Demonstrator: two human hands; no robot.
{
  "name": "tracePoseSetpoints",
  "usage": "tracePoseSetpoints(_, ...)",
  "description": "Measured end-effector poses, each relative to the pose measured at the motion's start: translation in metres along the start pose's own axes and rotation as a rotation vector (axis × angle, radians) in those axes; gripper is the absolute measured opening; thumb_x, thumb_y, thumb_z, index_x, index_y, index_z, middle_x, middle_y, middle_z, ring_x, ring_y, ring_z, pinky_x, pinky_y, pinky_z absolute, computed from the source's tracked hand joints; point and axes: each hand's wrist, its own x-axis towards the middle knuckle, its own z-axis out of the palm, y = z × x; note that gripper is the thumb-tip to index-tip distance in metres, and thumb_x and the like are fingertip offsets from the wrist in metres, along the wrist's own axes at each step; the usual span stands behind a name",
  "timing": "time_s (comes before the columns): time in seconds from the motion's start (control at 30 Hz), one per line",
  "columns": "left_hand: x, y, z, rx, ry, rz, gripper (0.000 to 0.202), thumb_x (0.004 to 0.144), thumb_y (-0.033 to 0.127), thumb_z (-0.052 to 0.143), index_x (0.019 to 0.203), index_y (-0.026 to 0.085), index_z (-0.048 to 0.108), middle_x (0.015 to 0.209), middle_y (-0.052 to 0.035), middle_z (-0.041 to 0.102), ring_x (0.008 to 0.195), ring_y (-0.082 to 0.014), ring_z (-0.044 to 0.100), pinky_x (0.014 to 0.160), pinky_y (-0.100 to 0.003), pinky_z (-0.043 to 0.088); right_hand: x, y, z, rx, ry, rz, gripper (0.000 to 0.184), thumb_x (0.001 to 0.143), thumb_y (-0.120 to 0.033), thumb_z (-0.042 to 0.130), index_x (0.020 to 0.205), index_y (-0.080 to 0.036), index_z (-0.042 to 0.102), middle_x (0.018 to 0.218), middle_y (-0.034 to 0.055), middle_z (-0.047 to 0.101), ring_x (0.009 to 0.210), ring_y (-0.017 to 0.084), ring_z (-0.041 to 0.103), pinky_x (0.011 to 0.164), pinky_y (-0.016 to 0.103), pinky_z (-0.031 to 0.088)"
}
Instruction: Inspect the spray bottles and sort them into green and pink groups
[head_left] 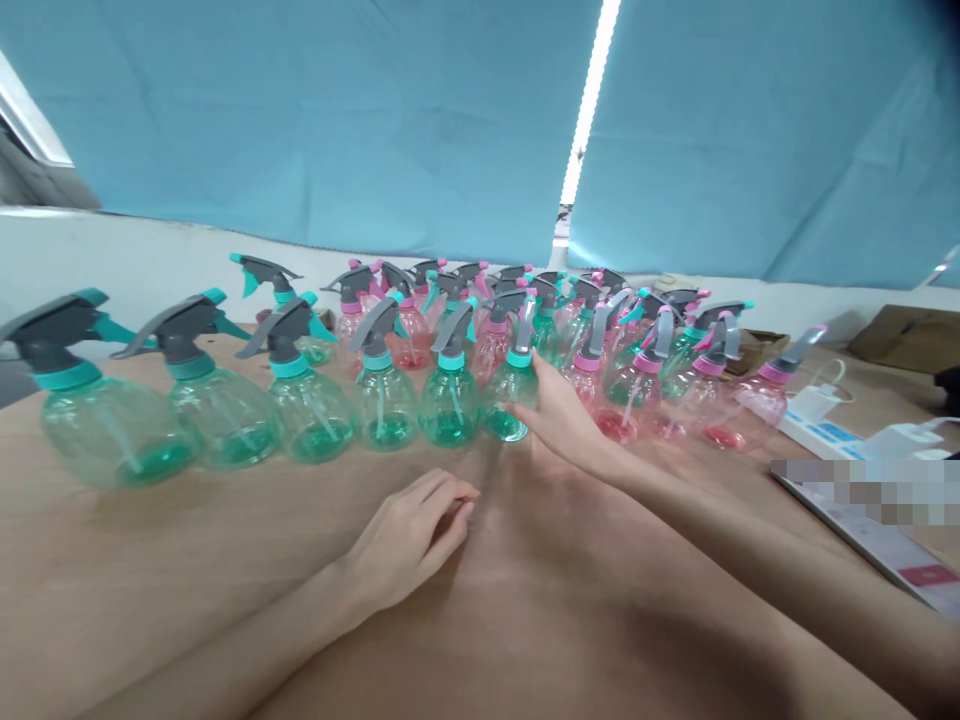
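Observation:
A front row of green spray bottles with grey triggers and teal collars runs across the wooden table (pixel 225 560), from a large one (pixel 105 420) at far left to one (pixel 512 385) in the middle. My right hand (pixel 559 415) reaches forward and wraps its fingers against the right side of that middle green bottle. My left hand (pixel 412 535) rests on the table nearer me, palm down with fingers loosely curled, holding nothing. Pink spray bottles (pixel 637 385) stand to the right and behind.
Several more green and pink bottles crowd the back rows. A white power strip (pixel 817 425) with cables and a flat printed sheet (pixel 870 520) lie at right. A cardboard box (pixel 911 335) sits far right. Blue curtains hang behind.

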Motion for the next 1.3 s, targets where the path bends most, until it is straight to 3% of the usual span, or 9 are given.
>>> tracePoseSetpoints(0.17, -0.002, 0.001, 0.000, 0.006, -0.010, -0.017, 0.018, 0.094, 0.016, 0.041, 0.099, 0.019, 0.058, 0.090, -0.0030, 0.067, 0.081, -0.0172, 0.066, 0.069, -0.029, 0.052, -0.018, -0.012, -0.015, -0.050, -0.007, 0.026, 0.084, 0.082, -0.036, 0.064, 0.150, -0.010, 0.022, 0.149, 0.0234, 0.036, 0.140, 0.036, 0.032, 0.111, 0.056, 0.030)
tracePoseSetpoints(0.27, -0.002, 0.000, 0.001, 0.028, -0.013, -0.047, 0.017, 0.094, 0.016, 0.042, 0.101, 0.019, 0.057, 0.091, -0.0036, 0.066, 0.083, -0.0181, 0.066, 0.071, -0.030, 0.053, -0.036, -0.014, -0.036, -0.081, 0.029, -0.038, 0.075, 0.085, -0.041, 0.061, 0.148, -0.014, 0.029, 0.146, 0.0192, 0.043, 0.135, 0.034, 0.040, 0.107, 0.055, 0.037)
tracePoseSetpoints(0.4, 0.003, 0.001, 0.004, 0.062, -0.035, -0.044, 0.018, 0.092, 0.018, 0.045, 0.106, 0.018, 0.056, 0.098, -0.0064, 0.066, 0.093, -0.0221, 0.065, 0.077, -0.036, 0.054, -0.052, -0.002, -0.069, -0.123, 0.052, -0.014, 0.046, 0.089, -0.038, 0.057, 0.130, -0.019, 0.053, 0.123, 0.0128, 0.064, 0.104, 0.030, 0.065, 0.086, 0.049, 0.053)
tracePoseSetpoints(0.57, 0.017, 0.010, 0.015, 0.046, -0.090, -0.049, 0.025, 0.090, 0.019, 0.049, 0.114, 0.018, 0.055, 0.108, -0.0079, 0.064, 0.101, -0.0233, 0.063, 0.084, -0.038, 0.053, -0.052, 0.025, -0.096, -0.170, 0.106, 0.060, 0.033, 0.087, -0.037, 0.058, 0.113, -0.018, 0.063, 0.108, 0.0100, 0.070, 0.079, 0.024, 0.069, 0.072, 0.042, 0.056)
tracePoseSetpoints(0.63, 0.024, 0.016, 0.024, 0.023, -0.098, -0.049, 0.023, 0.090, 0.018, 0.048, 0.112, 0.018, 0.055, 0.106, -0.0079, 0.064, 0.100, -0.0230, 0.062, 0.083, -0.038, 0.053, -0.050, 0.033, -0.098, -0.212, 0.130, 0.070, 0.033, 0.086, -0.035, 0.059, 0.112, -0.016, 0.064, 0.108, 0.0113, 0.070, 0.081, 0.025, 0.069, 0.076, 0.043, 0.055)
tracePoseSetpoints(0.73, 0.037, 0.027, 0.039, -0.036, -0.105, -0.022, 0.022, 0.089, 0.017, 0.048, 0.110, 0.018, 0.056, 0.104, -0.0077, 0.063, 0.097, -0.0227, 0.062, 0.082, -0.038, 0.053, -0.044, 0.040, -0.091, -0.230, 0.122, 0.096, 0.040, 0.085, -0.034, 0.062, 0.118, -0.011, 0.061, 0.115, 0.0162, 0.068, 0.101, 0.031, 0.066, 0.088, 0.046, 0.051)
tracePoseSetpoints(1.0, 0.067, 0.043, 0.069, -0.136, -0.064, 0.048, 0.021, 0.088, 0.012, 0.047, 0.106, 0.017, 0.057, 0.106, -0.0070, 0.064, 0.103, -0.0218, 0.059, 0.089, -0.038, 0.050, -0.024, 0.049, -0.061, -0.169, 0.066, 0.114, 0.078, 0.079, -0.038, 0.070, 0.143, -0.008, 0.037, 0.141, 0.0229, 0.048, 0.129, 0.034, 0.049, 0.102, 0.047, 0.042)
tracePoseSetpoints(1.13, 0.075, 0.041, 0.071, -0.152, -0.027, 0.006, 0.021, 0.088, 0.011, 0.046, 0.105, 0.018, 0.057, 0.101, -0.0063, 0.063, 0.095, -0.0209, 0.062, 0.084, -0.038, 0.051, -0.017, 0.046, -0.056, -0.155, 0.029, 0.193, 0.079, 0.079, -0.042, 0.069, 0.142, -0.011, 0.034, 0.141, 0.0220, 0.048, 0.128, 0.035, 0.049, 0.098, 0.047, 0.044)
tracePoseSetpoints(1.3, 0.077, 0.042, 0.069, -0.192, 0.011, -0.062, 0.019, 0.089, 0.013, 0.045, 0.101, 0.020, 0.058, 0.099, -0.0046, 0.062, 0.084, -0.0171, 0.065, 0.072, -0.031, 0.055, -0.017, 0.042, -0.061, -0.158, -0.020, 0.261, 0.060, 0.078, -0.043, 0.068, 0.126, -0.015, 0.047, 0.120, 0.0175, 0.061, 0.102, 0.035, 0.063, 0.080, 0.044, 0.048)
